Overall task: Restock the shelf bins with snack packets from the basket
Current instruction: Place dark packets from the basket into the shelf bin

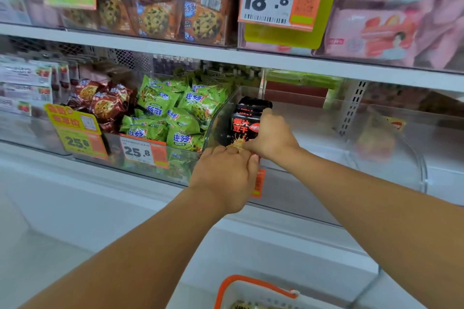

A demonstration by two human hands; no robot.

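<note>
A small stack of black snack packets [244, 123] with red and white lettering stands upright at the left end of a clear shelf bin [313, 133]. My right hand [272, 134] grips the stack from the right side. My left hand [224, 174] holds its lower edge from the front. The white basket [253, 292] with an orange handle sits at the bottom edge, with a few packets showing inside.
Left of this bin, another clear bin holds green packets [173, 113] and one further left has dark red cookie packets [105, 103]. Price tags [143, 152] hang on the bin fronts. The upper shelf [226, 56] overhangs, with cookie bags and pink packs above.
</note>
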